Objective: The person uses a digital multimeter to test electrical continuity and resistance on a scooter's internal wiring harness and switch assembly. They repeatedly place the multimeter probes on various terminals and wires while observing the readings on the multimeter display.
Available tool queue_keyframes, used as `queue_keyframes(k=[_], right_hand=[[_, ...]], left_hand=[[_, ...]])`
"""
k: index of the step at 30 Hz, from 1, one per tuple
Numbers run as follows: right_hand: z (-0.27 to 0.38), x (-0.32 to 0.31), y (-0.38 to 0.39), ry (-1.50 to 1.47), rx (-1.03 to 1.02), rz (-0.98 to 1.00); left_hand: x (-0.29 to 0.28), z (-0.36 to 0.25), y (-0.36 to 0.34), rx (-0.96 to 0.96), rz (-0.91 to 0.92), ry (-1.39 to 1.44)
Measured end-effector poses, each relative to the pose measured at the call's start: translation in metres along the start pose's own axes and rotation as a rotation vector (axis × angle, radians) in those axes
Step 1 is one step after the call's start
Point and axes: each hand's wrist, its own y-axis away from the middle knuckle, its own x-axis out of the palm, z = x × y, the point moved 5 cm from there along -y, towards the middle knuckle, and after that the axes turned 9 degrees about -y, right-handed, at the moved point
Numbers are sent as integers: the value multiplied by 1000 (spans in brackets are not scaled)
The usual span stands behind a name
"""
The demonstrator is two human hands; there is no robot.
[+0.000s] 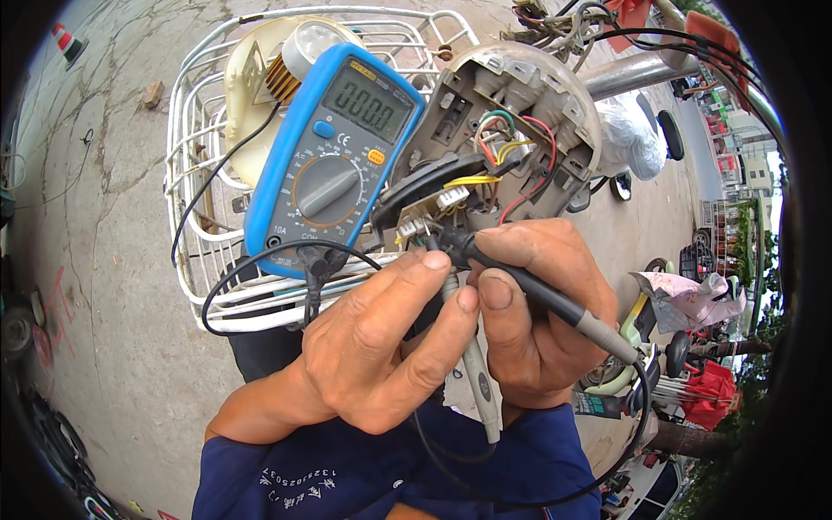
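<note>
Left hand (pixel 381 342): thumb and fingertips closed to a narrow pinch on the grey probe (pixel 481 381). Right hand (pixel 550 316): fingers curled closed round the black probe (pixel 550 299). Small white connector (pixel 411 229) lies just beyond the left fingertips, away from the body and slightly left; its long axis slants up to the right, across the grey probe's line. Left hand is nearer; right sits to its right. Tip contact: cannot tell. Blue multimeter (pixel 290 204) stands left of the connector, over the white wire basket (pixel 176 173).
</note>
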Motion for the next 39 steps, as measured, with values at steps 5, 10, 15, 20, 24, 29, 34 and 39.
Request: queue_keyframes(k=[5, 10, 15, 20, 24, 29, 34, 39], right_hand=[[0, 0, -1, 5, -9, -1], [0, -1, 0, 8, 1, -1], [0, -1, 2, 3, 8, -8], [1, -4, 1, 18, 21, 11], [-1, -4, 5, -4, 58, -13], [0, -5, 4, 4, 46, 4], [-4, -2, 7, -21, 35, -32], [-5, -2, 6, -19, 23, -36]], left_hand=[[1, 0, 1, -2, -6, 4], [1, 0, 1, -6, -4, 3], [1, 0, 1, -2, -8, -2], [1, 0, 1, 3, -14, 1], [1, 0, 1, 0, -2, 9], [0, 0, 1, 1, 15, 13], [0, 0, 3, 1, 26, 10], [0, 0, 2, 1, 34, 15]])
